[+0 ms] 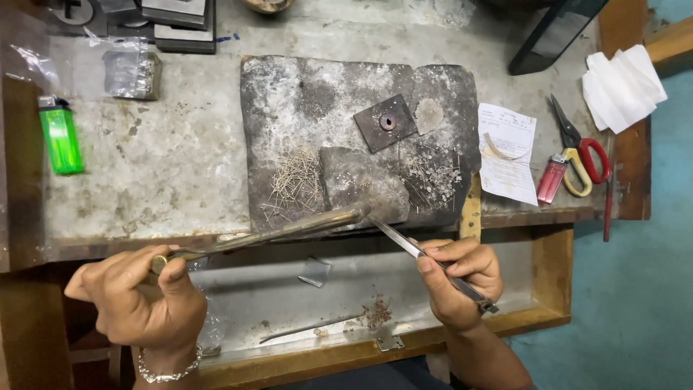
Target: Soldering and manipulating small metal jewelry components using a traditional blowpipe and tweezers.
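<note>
We look down on a worn grey desk (180,173) with a shallow wooden drawer (552,271) pulled out below it. Our left hand (141,300) has its grip closed around the handle end of a long brass blowpipe (274,231), which slants up to the right so its tip rests at the front edge of the charred soldering block (317,101). Our right hand (458,278) pinches a pair of steel tweezers (419,249) between thumb and fingers; their points reach up and left, ending just beside the blowpipe tip, at the block's near edge. We cannot tell whether the tweezer points hold anything.

On the block lie a heap of thin wire pins (292,180) to the left, a scatter of small grey metal bits (433,177) to the right, and a dark square plate (385,123) with a small ring at its middle.

The drawer holds a thin metal rod (310,328), a small pile of reddish filings (377,314) and a small piece of clear sheet (315,271).

A green lighter (60,136) stands far left. Well to the right lie a paper slip (509,152), a red lighter (552,179), red-handled scissors (581,155) and folded white paper (622,87).
</note>
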